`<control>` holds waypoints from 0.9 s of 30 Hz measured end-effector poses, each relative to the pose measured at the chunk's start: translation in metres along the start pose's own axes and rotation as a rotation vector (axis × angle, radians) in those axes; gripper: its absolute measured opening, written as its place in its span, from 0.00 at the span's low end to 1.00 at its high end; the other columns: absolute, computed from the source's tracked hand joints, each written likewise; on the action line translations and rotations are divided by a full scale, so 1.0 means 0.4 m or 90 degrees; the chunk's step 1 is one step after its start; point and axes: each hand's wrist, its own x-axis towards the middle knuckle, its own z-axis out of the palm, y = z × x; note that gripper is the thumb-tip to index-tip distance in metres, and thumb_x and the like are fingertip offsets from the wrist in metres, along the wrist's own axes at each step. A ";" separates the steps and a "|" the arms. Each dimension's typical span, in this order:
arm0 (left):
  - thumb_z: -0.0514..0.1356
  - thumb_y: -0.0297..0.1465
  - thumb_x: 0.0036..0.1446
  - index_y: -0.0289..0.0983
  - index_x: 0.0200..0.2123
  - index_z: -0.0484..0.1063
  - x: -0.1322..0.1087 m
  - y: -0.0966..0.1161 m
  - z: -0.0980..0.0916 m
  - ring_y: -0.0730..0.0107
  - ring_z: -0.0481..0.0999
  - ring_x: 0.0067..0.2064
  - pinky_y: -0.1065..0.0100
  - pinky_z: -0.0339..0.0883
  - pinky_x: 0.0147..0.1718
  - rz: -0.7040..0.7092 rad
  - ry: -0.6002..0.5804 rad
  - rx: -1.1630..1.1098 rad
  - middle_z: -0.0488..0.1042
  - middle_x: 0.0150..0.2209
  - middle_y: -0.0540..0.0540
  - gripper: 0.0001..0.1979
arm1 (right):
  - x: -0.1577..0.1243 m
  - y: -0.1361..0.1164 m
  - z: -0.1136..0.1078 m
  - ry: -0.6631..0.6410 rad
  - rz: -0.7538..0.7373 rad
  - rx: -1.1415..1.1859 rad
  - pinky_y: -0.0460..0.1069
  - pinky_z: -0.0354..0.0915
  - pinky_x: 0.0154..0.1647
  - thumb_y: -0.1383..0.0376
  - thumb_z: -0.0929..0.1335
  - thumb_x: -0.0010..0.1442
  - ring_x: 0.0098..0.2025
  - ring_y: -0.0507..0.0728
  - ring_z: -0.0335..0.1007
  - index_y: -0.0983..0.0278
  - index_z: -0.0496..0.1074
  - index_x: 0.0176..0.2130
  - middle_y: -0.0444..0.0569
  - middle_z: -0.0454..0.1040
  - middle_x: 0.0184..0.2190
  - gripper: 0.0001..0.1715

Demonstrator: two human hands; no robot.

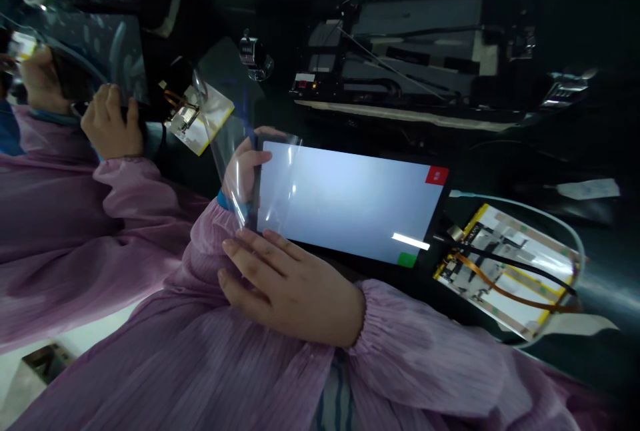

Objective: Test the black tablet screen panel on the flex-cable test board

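Note:
A lit display panel shows a white screen with a red block in one corner and a green block in another. My left hand grips its left end, thumb on the front and fingers mostly behind. Clear plastic film overlaps that end of the screen and curls up past my left wrist. Just below the panel's lower left edge is my right hand, palm down, fingers stretched out. Its fingertips lie close to the film's lower end; whether they touch it I cannot tell.
Right of the panel, a circuit board assembly lies with cables attached. Behind stands a black frame with wiring. A small metal counter and another board sit further left. At far left, a co-worker's hands handle a dark panel.

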 end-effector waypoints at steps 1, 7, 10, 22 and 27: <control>0.62 0.29 0.37 0.37 0.32 0.70 -0.003 0.006 0.011 0.73 0.65 0.23 0.71 0.56 0.21 0.002 -0.002 -0.010 0.68 0.23 0.51 0.14 | 0.000 0.000 0.001 -0.002 -0.005 0.002 0.56 0.57 0.63 0.65 0.61 0.67 0.59 0.60 0.61 0.67 0.64 0.52 0.55 0.65 0.57 0.15; 0.62 0.28 0.37 0.36 0.33 0.69 -0.007 0.020 0.026 0.74 0.65 0.21 0.71 0.56 0.18 -0.014 -0.011 -0.028 0.70 0.23 0.51 0.14 | 0.000 -0.003 0.006 -0.031 -0.006 0.004 0.56 0.58 0.62 0.65 0.61 0.67 0.60 0.61 0.60 0.67 0.64 0.52 0.54 0.65 0.57 0.15; 0.60 0.27 0.39 0.36 0.34 0.69 -0.007 0.021 0.020 0.74 0.68 0.22 0.72 0.58 0.19 -0.022 -0.032 -0.004 0.71 0.25 0.50 0.14 | 0.002 0.000 0.007 -0.038 -0.005 -0.014 0.57 0.59 0.60 0.67 0.61 0.67 0.58 0.62 0.61 0.68 0.65 0.52 0.55 0.67 0.55 0.15; 0.58 0.27 0.35 0.36 0.33 0.70 -0.001 0.006 0.014 0.73 0.66 0.23 0.71 0.57 0.21 0.018 0.001 0.032 0.70 0.24 0.50 0.15 | 0.010 0.001 0.012 -0.018 -0.051 -0.029 0.57 0.60 0.59 0.68 0.61 0.66 0.51 0.60 0.67 0.69 0.67 0.50 0.53 0.72 0.47 0.14; 0.58 0.29 0.37 0.37 0.33 0.69 -0.002 0.002 0.013 0.72 0.67 0.24 0.71 0.58 0.22 0.038 0.014 0.071 0.69 0.25 0.50 0.14 | 0.012 -0.004 0.014 -0.010 -0.068 -0.013 0.57 0.60 0.58 0.68 0.62 0.65 0.51 0.60 0.68 0.69 0.68 0.47 0.53 0.73 0.45 0.12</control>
